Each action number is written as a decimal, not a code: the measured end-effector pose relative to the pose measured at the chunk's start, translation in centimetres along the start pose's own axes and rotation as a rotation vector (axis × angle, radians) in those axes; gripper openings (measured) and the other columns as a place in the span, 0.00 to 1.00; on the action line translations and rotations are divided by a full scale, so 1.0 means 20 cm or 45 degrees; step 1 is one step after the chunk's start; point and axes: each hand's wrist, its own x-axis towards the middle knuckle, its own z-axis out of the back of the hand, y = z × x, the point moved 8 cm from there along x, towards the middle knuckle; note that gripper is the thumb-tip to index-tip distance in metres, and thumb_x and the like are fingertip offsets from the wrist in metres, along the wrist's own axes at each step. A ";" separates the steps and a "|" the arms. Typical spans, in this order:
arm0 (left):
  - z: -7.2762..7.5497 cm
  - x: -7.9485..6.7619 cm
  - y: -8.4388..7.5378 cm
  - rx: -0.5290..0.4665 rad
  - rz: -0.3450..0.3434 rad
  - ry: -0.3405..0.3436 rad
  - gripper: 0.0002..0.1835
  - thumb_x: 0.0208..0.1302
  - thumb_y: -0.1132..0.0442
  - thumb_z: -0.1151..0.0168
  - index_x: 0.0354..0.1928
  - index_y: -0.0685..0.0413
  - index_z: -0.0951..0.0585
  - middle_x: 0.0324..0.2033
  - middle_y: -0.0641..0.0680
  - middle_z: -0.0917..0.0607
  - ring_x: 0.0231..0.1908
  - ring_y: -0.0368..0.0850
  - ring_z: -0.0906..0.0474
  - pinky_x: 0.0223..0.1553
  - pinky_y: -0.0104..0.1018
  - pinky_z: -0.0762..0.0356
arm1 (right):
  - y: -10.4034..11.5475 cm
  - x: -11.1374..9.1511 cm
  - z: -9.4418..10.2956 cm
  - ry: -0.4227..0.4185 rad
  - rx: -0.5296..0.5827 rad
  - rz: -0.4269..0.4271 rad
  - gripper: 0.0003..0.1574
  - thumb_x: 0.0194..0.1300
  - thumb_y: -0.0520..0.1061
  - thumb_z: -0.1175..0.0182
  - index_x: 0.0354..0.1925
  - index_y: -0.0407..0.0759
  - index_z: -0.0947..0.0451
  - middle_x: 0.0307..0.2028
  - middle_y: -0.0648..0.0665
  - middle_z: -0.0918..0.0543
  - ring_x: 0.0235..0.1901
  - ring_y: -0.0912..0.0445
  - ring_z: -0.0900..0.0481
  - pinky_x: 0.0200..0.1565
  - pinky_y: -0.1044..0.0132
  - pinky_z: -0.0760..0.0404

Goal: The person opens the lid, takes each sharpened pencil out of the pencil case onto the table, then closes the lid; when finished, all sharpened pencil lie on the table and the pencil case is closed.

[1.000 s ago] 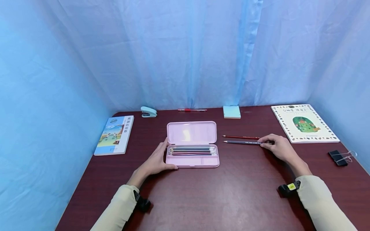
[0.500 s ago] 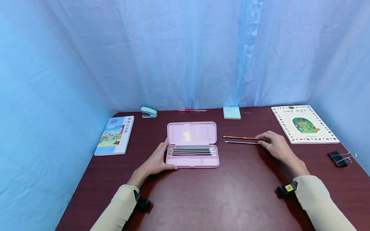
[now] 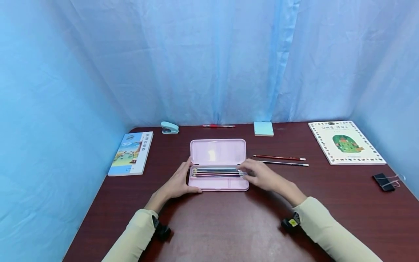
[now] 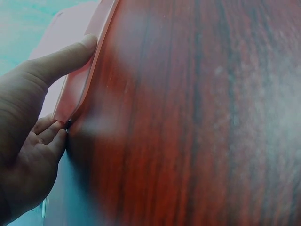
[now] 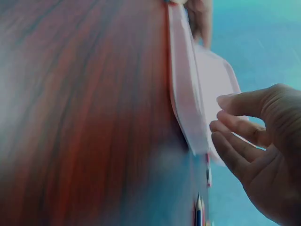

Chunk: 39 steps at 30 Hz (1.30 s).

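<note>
A pink pencil case (image 3: 209,184) lies with its lid raised at the back. Several pencils (image 3: 214,172) lie side by side in its long rear compartment. My left hand (image 3: 178,183) grips the case's left end, thumb on the front wall and fingers around the side, as the left wrist view also shows. Over the case's right end is my right hand (image 3: 262,176), its fingertips at the pencils' ends. In the right wrist view the thumb and fingers (image 5: 235,148) are slightly apart with nothing visible between them. A red pencil (image 3: 279,157) and a dark pencil (image 3: 284,163) lie right of the case.
Along the back are a mint stapler (image 3: 170,127), a red pen (image 3: 218,126) and a blue sticky-note pad (image 3: 263,128). Books lie at both sides, a blue one (image 3: 131,154) and a white one (image 3: 347,142). A black binder clip (image 3: 384,182) sits far right.
My right hand has left the red and dark pencils on the table, which it was touching, and moved left to the case's right end. My left hand has stayed on the case.
</note>
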 end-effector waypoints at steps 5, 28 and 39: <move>0.00 0.00 -0.01 -0.008 -0.024 -0.011 0.68 0.37 0.42 0.25 0.73 0.48 0.61 0.59 0.51 0.37 0.57 0.44 0.39 0.60 0.45 0.41 | 0.05 0.07 -0.10 0.129 -0.128 0.020 0.15 0.58 0.33 0.42 0.45 0.42 0.21 0.39 0.48 0.21 0.40 0.57 0.25 0.43 0.60 0.26; 0.00 0.00 -0.01 -0.008 -0.025 -0.018 0.67 0.37 0.42 0.25 0.72 0.50 0.60 0.59 0.52 0.36 0.58 0.45 0.40 0.60 0.47 0.41 | 0.02 0.13 -0.13 0.179 -0.038 -0.107 0.11 0.56 0.31 0.42 0.36 0.43 0.21 0.31 0.50 0.21 0.33 0.60 0.27 0.39 0.63 0.26; 0.00 0.00 0.00 0.009 -0.025 -0.013 0.67 0.37 0.40 0.26 0.72 0.49 0.60 0.60 0.50 0.37 0.59 0.43 0.41 0.61 0.45 0.42 | -0.12 -0.03 0.16 -0.092 0.037 -0.146 0.08 0.57 0.36 0.38 0.36 0.46 0.18 0.34 0.54 0.18 0.35 0.61 0.24 0.39 0.61 0.25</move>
